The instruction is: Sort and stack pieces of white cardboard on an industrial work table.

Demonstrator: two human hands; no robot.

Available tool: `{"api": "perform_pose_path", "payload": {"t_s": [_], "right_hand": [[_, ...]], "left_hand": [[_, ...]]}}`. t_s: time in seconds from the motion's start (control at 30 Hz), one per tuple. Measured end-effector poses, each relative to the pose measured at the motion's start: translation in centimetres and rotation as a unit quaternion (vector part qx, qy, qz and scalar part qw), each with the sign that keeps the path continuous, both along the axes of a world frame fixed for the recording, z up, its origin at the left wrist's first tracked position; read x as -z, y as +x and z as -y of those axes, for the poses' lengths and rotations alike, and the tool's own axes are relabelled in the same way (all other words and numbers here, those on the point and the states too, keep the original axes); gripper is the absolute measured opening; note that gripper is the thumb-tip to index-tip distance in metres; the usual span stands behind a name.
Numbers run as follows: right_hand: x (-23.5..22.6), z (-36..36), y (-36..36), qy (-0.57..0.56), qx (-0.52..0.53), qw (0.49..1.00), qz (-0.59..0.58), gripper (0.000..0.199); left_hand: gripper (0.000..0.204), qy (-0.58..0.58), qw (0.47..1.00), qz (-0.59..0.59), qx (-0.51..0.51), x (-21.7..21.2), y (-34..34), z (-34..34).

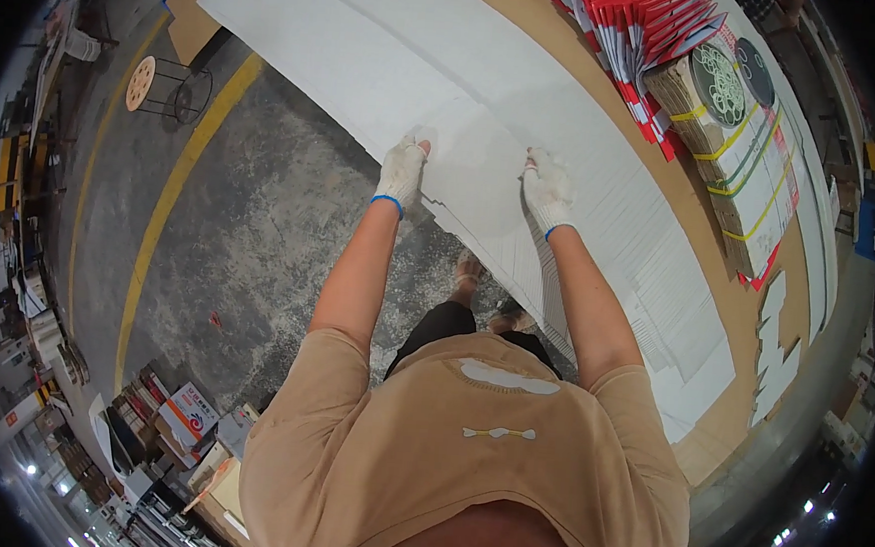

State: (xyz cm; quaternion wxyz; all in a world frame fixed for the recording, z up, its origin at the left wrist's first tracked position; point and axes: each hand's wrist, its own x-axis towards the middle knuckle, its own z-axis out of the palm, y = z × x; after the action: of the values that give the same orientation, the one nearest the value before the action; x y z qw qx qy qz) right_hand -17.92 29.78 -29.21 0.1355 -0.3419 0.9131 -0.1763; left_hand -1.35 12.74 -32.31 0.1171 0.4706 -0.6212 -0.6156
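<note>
Both my hands wear white knit gloves with blue cuffs. My left hand (402, 171) grips the near edge of a white flat sheet (474, 170) that lies on top of a long spread of white sheets (371, 49). My right hand (547, 188) pinches the same sheet's near edge a short way to the right. The sheets rest on a brown worktable (704, 260) that runs diagonally across the view. Below my hands a fanned stack of white sheets (596, 303) overhangs toward my legs.
Red-and-white flat cartons (638, 30) and a strapped bundle of printed cardboard (736, 141) lie at the table's far right. A round stool (144, 83) stands by a yellow floor line (166, 207). Boxes and clutter (183, 418) sit on the floor at lower left.
</note>
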Motion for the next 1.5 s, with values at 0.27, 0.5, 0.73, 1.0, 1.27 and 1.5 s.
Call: {"api": "perform_pose_path", "payload": {"t_s": [0.27,0.5,0.73,1.0,1.27,1.5], "right_hand": [[-0.4,-3.3,-1.6,-0.121,0.024,0.992,0.017,0.037],[-5.1,-18.8,-0.3,-0.128,0.221,0.965,0.067,0.041],[-0.5,-40.2,0.8,0.071,0.383,0.908,-0.152,0.044],[-1.7,-40.6,4.2,0.166,0.401,0.892,-0.128,0.039],[-1.6,-39.3,4.4,0.135,0.441,0.882,-0.1,0.043],[-1.0,-40.7,4.6,0.158,0.421,0.884,-0.132,0.044]], "left_hand": [[0.05,0.163,0.965,-0.184,-0.087,-1.3,-0.7,-1.1],[0.052,0.267,0.946,-0.149,-0.112,-4.2,-0.1,-3.7],[0.056,0.093,0.994,0.0,-0.06,-3.5,0.1,-2.6],[0.05,-0.056,0.983,-0.002,0.178,-3.2,1.0,-4.1],[0.049,0.388,0.831,-0.371,-0.151,-1.5,2.1,-12.7],[0.019,0.212,0.965,-0.139,-0.064,0.4,0.5,-12.8]]}}
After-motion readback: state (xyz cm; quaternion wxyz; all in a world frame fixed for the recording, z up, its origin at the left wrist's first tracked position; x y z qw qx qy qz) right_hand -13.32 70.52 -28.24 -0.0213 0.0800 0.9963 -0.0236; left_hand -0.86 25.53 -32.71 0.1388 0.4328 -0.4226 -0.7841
